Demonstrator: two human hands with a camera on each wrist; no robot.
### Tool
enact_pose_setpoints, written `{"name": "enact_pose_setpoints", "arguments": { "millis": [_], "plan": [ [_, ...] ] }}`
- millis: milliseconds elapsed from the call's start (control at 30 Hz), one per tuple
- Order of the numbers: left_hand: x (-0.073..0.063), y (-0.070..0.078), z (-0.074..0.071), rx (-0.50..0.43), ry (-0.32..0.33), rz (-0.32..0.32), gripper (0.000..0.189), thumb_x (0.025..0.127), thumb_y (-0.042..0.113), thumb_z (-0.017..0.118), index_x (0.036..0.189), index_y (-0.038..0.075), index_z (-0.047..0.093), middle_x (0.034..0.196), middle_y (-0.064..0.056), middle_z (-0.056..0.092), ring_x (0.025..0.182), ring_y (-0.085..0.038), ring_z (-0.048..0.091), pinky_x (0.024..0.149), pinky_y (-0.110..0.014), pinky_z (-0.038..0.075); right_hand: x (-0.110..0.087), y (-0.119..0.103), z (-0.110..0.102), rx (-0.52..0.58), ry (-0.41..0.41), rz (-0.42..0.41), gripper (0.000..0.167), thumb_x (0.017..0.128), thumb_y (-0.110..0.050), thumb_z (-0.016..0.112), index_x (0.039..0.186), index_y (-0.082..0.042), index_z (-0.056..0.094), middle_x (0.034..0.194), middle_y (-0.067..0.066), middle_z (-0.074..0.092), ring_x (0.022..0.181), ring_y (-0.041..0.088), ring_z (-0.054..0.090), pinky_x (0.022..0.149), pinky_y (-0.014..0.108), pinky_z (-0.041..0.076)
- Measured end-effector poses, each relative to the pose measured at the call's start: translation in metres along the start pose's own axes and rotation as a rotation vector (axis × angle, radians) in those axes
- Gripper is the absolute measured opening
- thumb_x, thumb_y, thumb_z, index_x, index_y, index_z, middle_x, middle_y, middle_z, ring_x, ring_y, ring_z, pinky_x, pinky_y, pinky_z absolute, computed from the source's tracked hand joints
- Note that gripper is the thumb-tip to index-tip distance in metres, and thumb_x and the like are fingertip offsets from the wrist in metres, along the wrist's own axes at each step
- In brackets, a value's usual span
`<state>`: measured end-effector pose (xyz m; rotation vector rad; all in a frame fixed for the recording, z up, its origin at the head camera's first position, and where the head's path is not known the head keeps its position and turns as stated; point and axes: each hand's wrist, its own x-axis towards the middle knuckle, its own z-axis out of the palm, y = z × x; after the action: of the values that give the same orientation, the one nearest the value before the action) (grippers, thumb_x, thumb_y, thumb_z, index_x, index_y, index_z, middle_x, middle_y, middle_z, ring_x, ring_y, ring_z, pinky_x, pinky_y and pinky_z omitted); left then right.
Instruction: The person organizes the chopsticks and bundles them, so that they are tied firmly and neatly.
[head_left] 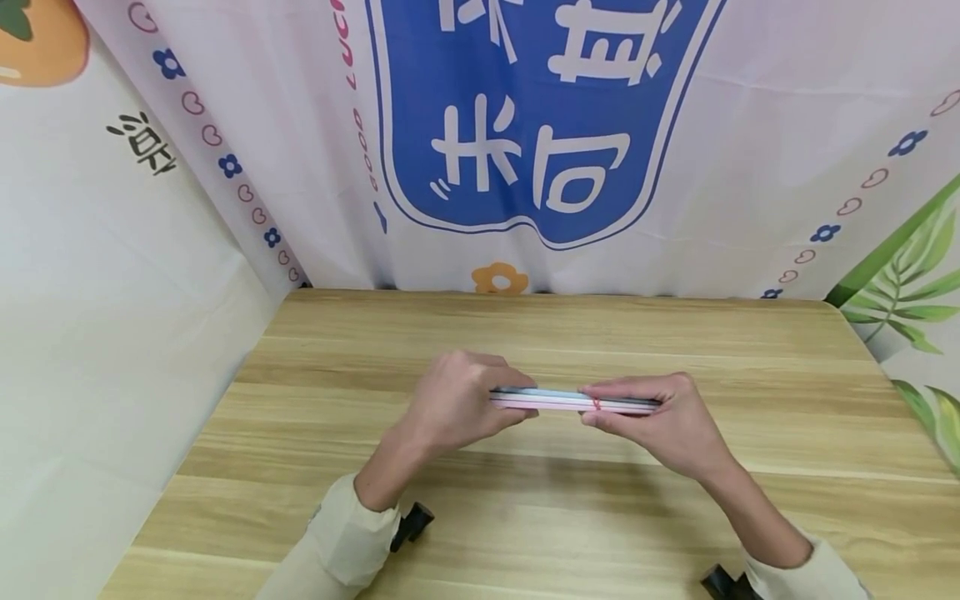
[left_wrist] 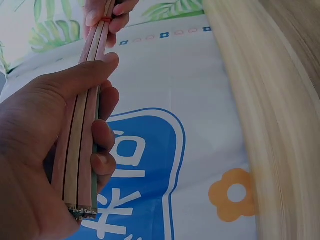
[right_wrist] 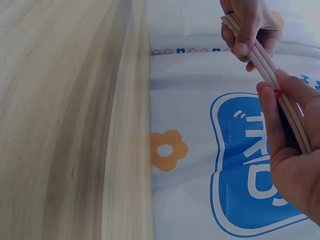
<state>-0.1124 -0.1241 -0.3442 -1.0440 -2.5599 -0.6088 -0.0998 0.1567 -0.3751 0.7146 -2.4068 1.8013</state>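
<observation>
A slim bundle of long, straight, pastel strips or sticks is held level above the table between both hands, with pink, white and light blue layers. A thin red band goes round it near the right hand. My left hand grips the left part, thumb on one side and fingers curled round the other. In the left wrist view the bundle's near end shows a dark, patterned tip. My right hand pinches the right part between thumb and fingers, with fingertips right at the red band.
Beneath the hands is a wood-grain table. A printed white cloth with a blue sign hangs behind the far edge, and more pale cloth hangs at the left. Black wrist mounts sit at the sleeves.
</observation>
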Motion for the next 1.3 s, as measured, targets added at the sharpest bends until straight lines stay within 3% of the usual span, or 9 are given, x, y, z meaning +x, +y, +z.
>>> {"name": "enact_pose_setpoints", "arguments": {
  "millis": [67,200,400,600,867,967,1133,1300],
  "plan": [
    [0.0,-0.001,0.0,-0.011,0.004,-0.015,0.025,0.08,0.027,0.097,0.102,0.019,0.087,0.09,0.005,0.083,0.068,-0.004,0.072,0.061,-0.014,0.05,0.0,0.0,-0.001,-0.021,-0.002,0.01,0.029,0.085,-0.003,0.09,0.113,-0.004,0.084,0.11,0.013,0.083,0.086,0.009,0.08,0.067,0.029,0.064],
    [0.0,-0.003,-0.001,-0.018,0.006,-0.03,0.025,0.081,0.027,0.097,0.102,0.018,0.087,0.091,0.005,0.083,0.068,-0.003,0.072,0.061,-0.013,0.049,0.0,-0.001,-0.009,-0.109,0.013,-0.025,0.036,0.083,-0.005,0.092,0.117,-0.012,0.083,0.113,0.003,0.083,0.089,0.006,0.076,0.07,0.024,0.062],
    [-0.001,-0.004,-0.002,0.006,0.005,-0.04,0.026,0.08,0.027,0.097,0.103,0.019,0.087,0.09,0.005,0.083,0.067,-0.002,0.068,0.058,-0.013,0.046,0.0,0.002,-0.019,-0.156,0.013,-0.157,0.034,0.081,0.008,0.088,0.105,-0.015,0.081,0.105,-0.007,0.078,0.087,0.008,0.074,0.071,0.02,0.06],
    [-0.001,-0.002,0.0,0.038,-0.003,-0.03,0.026,0.08,0.029,0.097,0.102,0.02,0.087,0.089,0.005,0.083,0.065,-0.004,0.069,0.057,-0.014,0.046,0.0,0.007,-0.013,-0.173,0.014,-0.168,0.035,0.08,0.003,0.091,0.102,-0.024,0.084,0.103,-0.005,0.082,0.087,0.005,0.077,0.069,0.021,0.061],
    [-0.001,0.005,0.003,0.098,-0.013,-0.014,0.022,0.081,0.03,0.096,0.1,0.022,0.087,0.085,0.007,0.082,0.059,-0.002,0.063,0.052,-0.014,0.043,0.001,0.009,0.003,-0.07,0.009,-0.181,0.029,0.079,0.008,0.09,0.106,-0.003,0.085,0.103,0.016,0.083,0.09,0.003,0.08,0.07,0.027,0.064],
    [-0.001,0.007,0.004,0.085,-0.029,-0.032,0.023,0.082,0.03,0.095,0.101,0.021,0.087,0.087,0.006,0.082,0.058,-0.003,0.062,0.051,-0.014,0.041,0.001,0.008,0.005,-0.123,0.008,-0.17,0.03,0.08,0.003,0.091,0.109,-0.002,0.084,0.104,0.016,0.083,0.089,0.001,0.079,0.068,0.025,0.063],
    [-0.001,0.005,0.003,0.056,-0.025,-0.064,0.028,0.08,0.031,0.097,0.103,0.02,0.087,0.094,0.005,0.084,0.07,-0.006,0.074,0.06,-0.018,0.053,-0.001,0.002,-0.004,-0.293,-0.011,-0.131,0.038,0.081,-0.01,0.094,0.117,-0.015,0.083,0.111,0.004,0.083,0.087,0.001,0.075,0.069,0.02,0.061],
    [-0.001,0.002,0.0,0.031,-0.037,-0.067,0.031,0.08,0.03,0.097,0.106,0.018,0.086,0.098,0.004,0.084,0.078,-0.009,0.078,0.067,-0.025,0.059,-0.001,-0.002,-0.015,-0.374,-0.024,-0.15,0.035,0.084,-0.006,0.091,0.11,-0.026,0.08,0.107,-0.008,0.081,0.086,0.003,0.072,0.074,0.019,0.058]
  ]
}}
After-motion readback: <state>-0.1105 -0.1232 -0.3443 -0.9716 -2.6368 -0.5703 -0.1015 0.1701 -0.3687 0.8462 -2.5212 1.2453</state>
